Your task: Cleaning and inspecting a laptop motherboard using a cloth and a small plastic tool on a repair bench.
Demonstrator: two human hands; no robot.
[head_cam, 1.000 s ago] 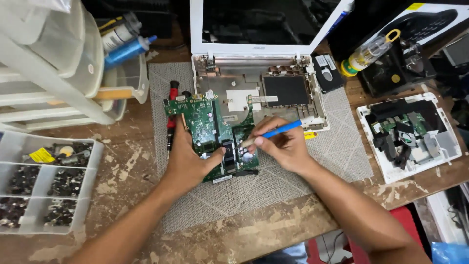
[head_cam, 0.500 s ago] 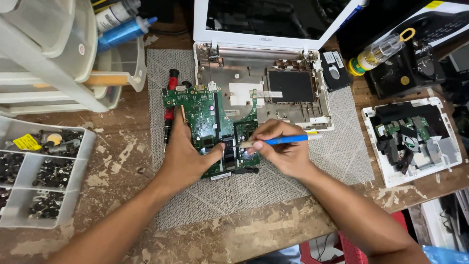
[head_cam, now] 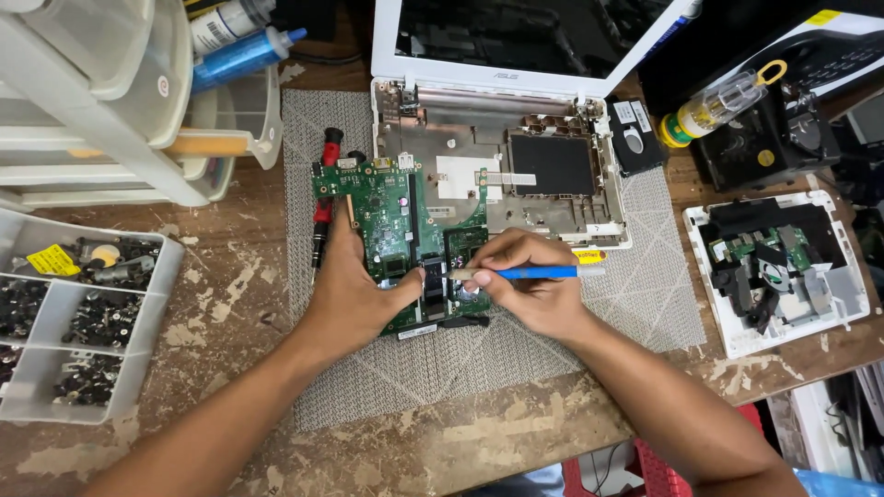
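A green laptop motherboard lies on a grey mat, partly over the open white laptop shell. My left hand presses on the board's left lower edge, thumb resting on it. My right hand grips a blue-handled brush held level, its pale tip on the dark parts at the board's lower middle.
A clear compartment tray of screws sits at the left, white drawers and bottles behind it. A red and black probe lies beside the board. A dismantled white unit and a small oil bottle are at the right.
The brush has swung from tilted up to lying level, its tip staying on the board's lower middle. My left hand stays pressed on the board.
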